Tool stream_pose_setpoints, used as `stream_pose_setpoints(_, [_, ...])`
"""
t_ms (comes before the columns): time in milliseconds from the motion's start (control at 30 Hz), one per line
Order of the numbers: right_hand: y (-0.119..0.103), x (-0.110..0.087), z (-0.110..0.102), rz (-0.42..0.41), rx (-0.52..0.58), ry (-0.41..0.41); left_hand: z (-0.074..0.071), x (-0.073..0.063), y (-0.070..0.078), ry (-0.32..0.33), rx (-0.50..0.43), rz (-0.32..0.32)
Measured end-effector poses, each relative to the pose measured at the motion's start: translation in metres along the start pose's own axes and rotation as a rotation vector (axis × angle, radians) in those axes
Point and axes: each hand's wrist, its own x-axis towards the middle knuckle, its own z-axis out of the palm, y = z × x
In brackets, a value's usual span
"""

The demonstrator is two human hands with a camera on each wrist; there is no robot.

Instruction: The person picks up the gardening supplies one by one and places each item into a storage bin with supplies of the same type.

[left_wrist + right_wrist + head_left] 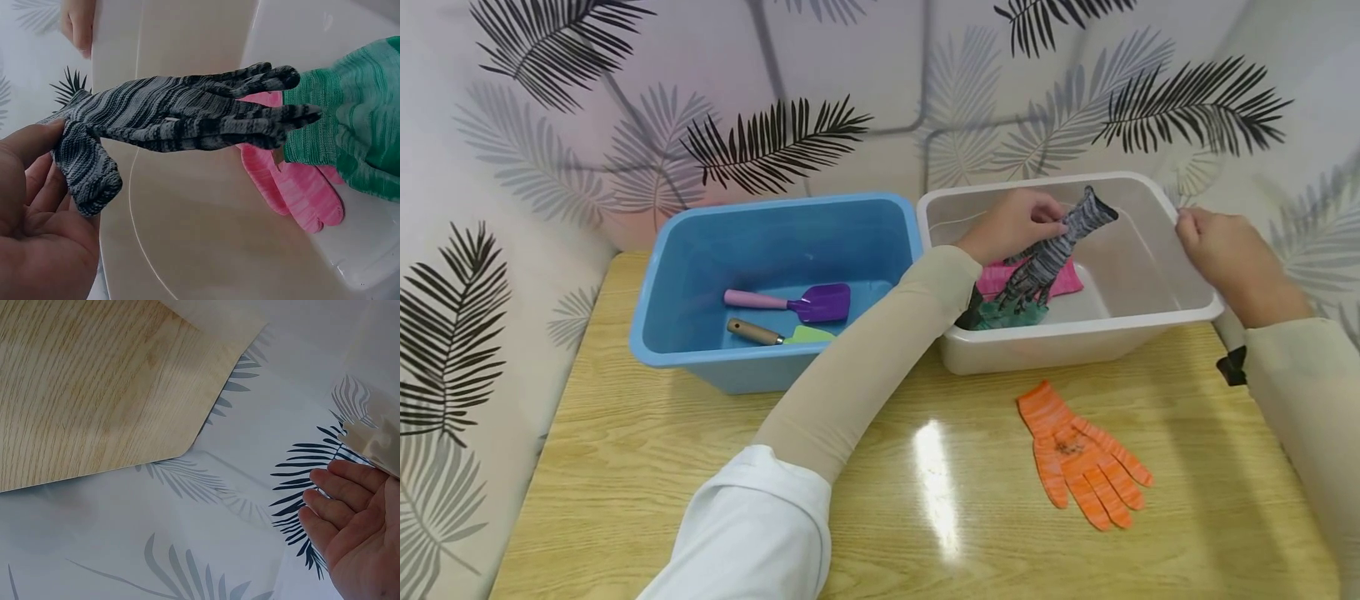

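Note:
Over the white bin point(1138, 321), my left hand point(1018, 223) pinches a black-and-grey striped knit glove point(1051, 254) near its cuff. Its fingers dangle downward in the head view. In the left wrist view the same glove point(156, 109) stretches away from my thumb and fingers. Below it in the bin lie a pink glove point(1066, 282) and a green glove point(1011, 314), the green one overlapping the pink. My right hand point(1240, 258) holds the bin's right rim; in the right wrist view its fingers point(340, 500) show beneath the rim.
An orange glove point(1082, 458) lies flat on the wooden table point(880, 517) in front of the white bin. To the left stands a blue bin point(692, 359) holding a purple shovel point(822, 303) and a green-bladed tool point(808, 334) with a brown handle. A leaf-patterned backdrop point(850, 75) rises behind.

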Motion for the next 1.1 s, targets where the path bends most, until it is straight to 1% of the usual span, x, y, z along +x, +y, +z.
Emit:
stream_pose_setpoints(133, [0.001, 0.000, 0.000, 0.001, -0.001, -0.014, 0.001, 0.000, -0.001, -0.027, 0.035, -0.011])
stream_pose_setpoints(233, [0.002, 0.000, 0.001, 0.001, -0.002, -0.023, 0.001, 0.000, -0.002, -0.043, 0.087, -0.015])
stream_pose_setpoints(300, [0.003, 0.000, 0.001, 0.000, -0.005, -0.019, 0.001, -0.001, -0.002, -0.058, 0.139, -0.031])
stream_pose_setpoints(467, [0.004, 0.001, 0.001, -0.005, -0.008, -0.025, 0.005, 0.000, -0.004, -0.116, 0.324, -0.095])
stream_pose_setpoints(567, [0.003, 0.001, -0.001, -0.004, -0.009, -0.038, 0.008, 0.001, -0.004, -0.149, 0.399, -0.096])
stream_pose_setpoints(667, [0.002, 0.002, -0.002, -0.004, -0.014, -0.040, 0.012, 0.001, -0.003, -0.173, 0.426, -0.092])
stream_pose_setpoints(767, [0.001, 0.003, -0.001, -0.004, -0.023, -0.032, 0.014, -0.001, -0.002, -0.194, 0.445, -0.112])
stream_pose_setpoints(833, [0.001, 0.003, -0.001, -0.006, -0.023, -0.026, 0.016, -0.002, -0.001, -0.206, 0.452, -0.142])
stream_pose_setpoints(900, [0.001, 0.003, -0.001, -0.005, -0.021, -0.024, 0.018, -0.002, -0.001, -0.224, 0.466, -0.157])
stream_pose_setpoints(1000, [0.002, 0.002, -0.001, -0.001, -0.016, -0.030, 0.021, -0.002, -0.001, -0.248, 0.486, -0.158])
stream_pose_setpoints(1100, [0.002, 0.001, -0.001, -0.001, -0.009, -0.037, 0.024, -0.001, -0.003, -0.284, 0.529, -0.126])
